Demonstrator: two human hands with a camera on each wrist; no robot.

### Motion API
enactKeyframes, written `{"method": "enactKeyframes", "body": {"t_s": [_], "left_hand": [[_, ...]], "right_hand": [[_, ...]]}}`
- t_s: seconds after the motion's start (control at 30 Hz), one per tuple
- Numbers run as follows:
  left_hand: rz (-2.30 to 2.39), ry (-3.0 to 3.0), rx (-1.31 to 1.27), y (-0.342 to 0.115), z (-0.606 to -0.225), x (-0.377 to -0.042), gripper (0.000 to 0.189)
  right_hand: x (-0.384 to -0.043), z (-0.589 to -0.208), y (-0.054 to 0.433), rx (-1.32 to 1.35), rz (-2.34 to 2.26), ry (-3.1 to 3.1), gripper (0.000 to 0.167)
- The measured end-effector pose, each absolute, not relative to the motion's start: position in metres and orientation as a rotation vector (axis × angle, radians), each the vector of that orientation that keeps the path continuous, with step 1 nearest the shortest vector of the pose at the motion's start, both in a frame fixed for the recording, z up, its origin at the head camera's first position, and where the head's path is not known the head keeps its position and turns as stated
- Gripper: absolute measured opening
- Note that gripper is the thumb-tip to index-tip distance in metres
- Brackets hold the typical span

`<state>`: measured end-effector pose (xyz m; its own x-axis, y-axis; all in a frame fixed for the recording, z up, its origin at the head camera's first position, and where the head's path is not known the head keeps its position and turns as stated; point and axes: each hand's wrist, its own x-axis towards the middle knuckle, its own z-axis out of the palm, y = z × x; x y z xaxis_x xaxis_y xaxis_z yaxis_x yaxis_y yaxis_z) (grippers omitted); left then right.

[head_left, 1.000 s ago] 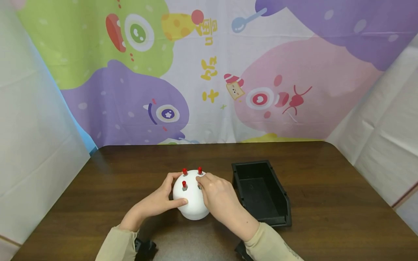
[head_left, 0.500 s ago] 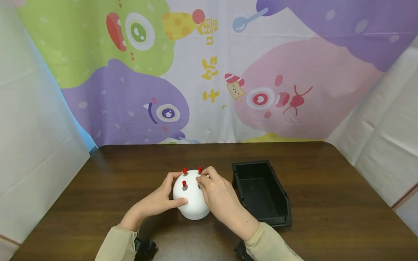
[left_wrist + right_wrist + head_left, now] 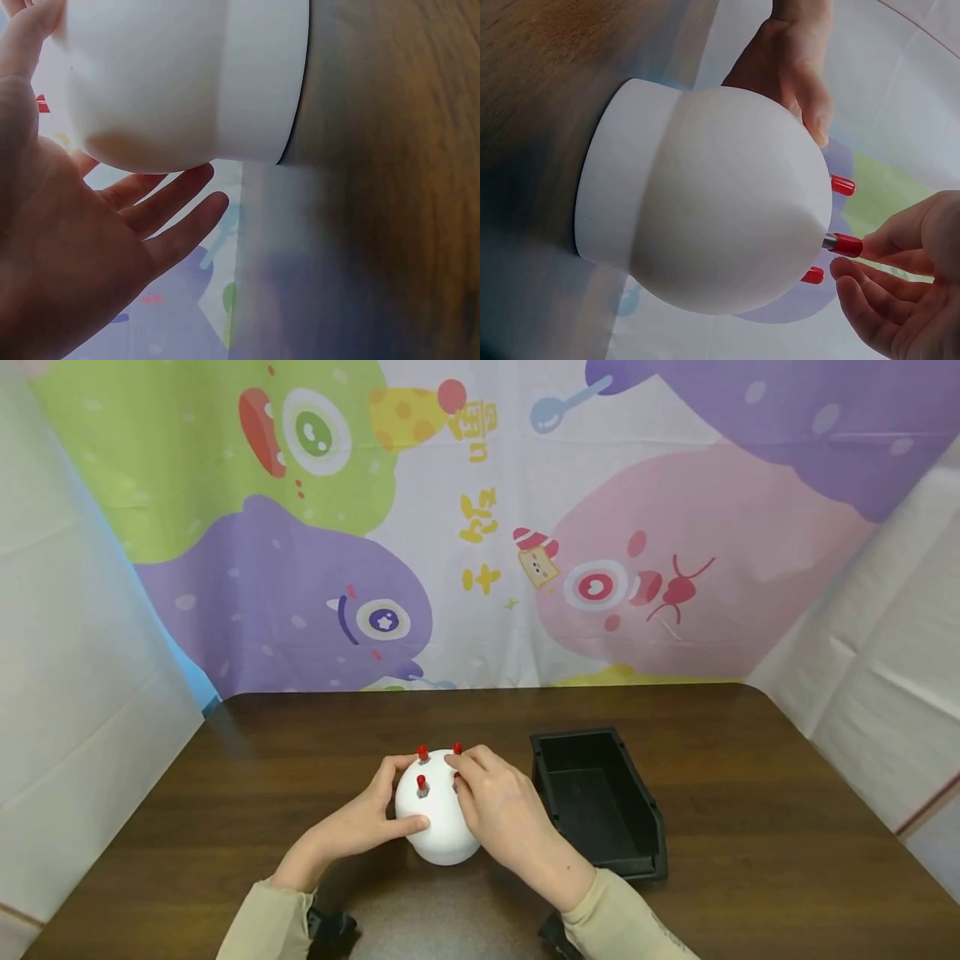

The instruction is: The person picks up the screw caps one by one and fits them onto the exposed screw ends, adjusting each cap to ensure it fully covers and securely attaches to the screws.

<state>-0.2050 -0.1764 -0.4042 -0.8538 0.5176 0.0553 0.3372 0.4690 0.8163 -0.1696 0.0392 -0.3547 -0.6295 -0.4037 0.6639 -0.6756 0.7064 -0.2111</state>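
Observation:
A white rounded dome [image 3: 438,827] stands on the table, carrying several toggle switches with red caps on top. My left hand [image 3: 358,825] holds its left side, thumb at the front and forefinger toward the back. In the left wrist view the other fingers spread along the dome's curve. At the right, my right hand [image 3: 506,810] has bent fingers around the near-right toggle switch [image 3: 845,244], fingertips right at its red cap. Two further red-capped switches, an upper switch [image 3: 843,185] and a lower switch [image 3: 813,275], show in the right wrist view.
Just right of the hands lies a black open tray [image 3: 660,852]. A brown wooden table [image 3: 750,827] carries everything. Behind it hangs a cartoon-print curtain [image 3: 487,643], with white cloth [image 3: 90,693] at the sides. Black wrist straps [image 3: 330,933] show below the sleeves.
The right forefinger first lifts off the switch area, then lowers toward the cap, with the fingertips slightly farther back now. The left hand and dome stay in place.

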Motion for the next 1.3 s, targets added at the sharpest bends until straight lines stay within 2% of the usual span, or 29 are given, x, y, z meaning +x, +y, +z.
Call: {"method": "enactKeyframes", "body": {"t_s": [0.23, 0.53, 0.8, 1.07, 1.3], "left_hand": [[1.306, 2.506, 0.793, -0.176, -0.400, -0.210, 0.070], [1.270, 2.578, 0.849, -0.180, -0.388, -0.210, 0.044], [1.069, 3.077, 1.014, -0.177, -0.372, -0.205, 0.049], [0.812, 3.188, 1.275, -0.173, -0.366, -0.206, 0.059], [0.603, 3.223, 1.240, -0.179, -0.365, -0.204, 0.067]], "right_hand": [[-0.170, -0.350, 0.047, 0.788, 0.624, -2.294, 0.020], [-0.175, -0.347, 0.069, 0.859, 0.519, -2.336, 0.022], [-0.186, -0.337, 0.102, 1.138, 0.291, -2.384, 0.037], [-0.196, -0.330, 0.133, 1.152, 0.264, -2.530, 0.046], [-0.204, -0.329, 0.158, 1.112, 0.270, -2.635, 0.050]]}}
